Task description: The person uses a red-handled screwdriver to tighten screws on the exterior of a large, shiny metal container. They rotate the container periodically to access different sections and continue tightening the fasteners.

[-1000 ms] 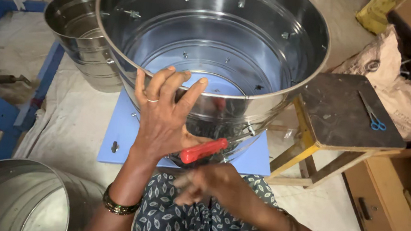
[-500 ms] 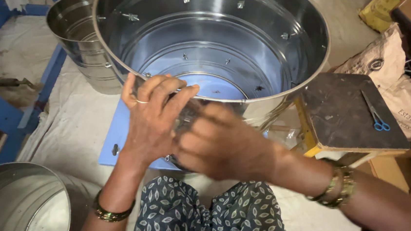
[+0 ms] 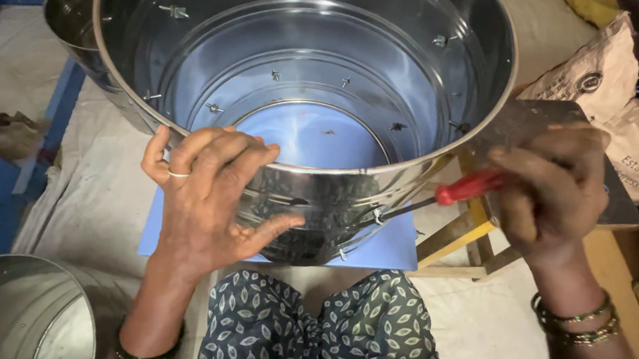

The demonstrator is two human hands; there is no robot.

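Left hand (image 3: 208,197) lay flat on the near outer wall of the steel drum (image 3: 304,87), fingers spread, grasping nothing. Right hand (image 3: 554,187) had its fingers clenched on a red-handled screwdriver (image 3: 439,200), tip at the drum's lower wall. Drum sat tilted on a blue sheet (image 3: 394,246).

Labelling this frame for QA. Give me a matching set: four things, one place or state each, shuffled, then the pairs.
Things:
1. left hand
2. right hand
3. blue mat
4. sack

Places or states:
A. lying under the big steel drum
B. gripping the red-handled screwdriver
C. far right, beside the stool
D. spread flat on the drum's outer wall

Pairs: 1-D, 2-B, 3-A, 4-C
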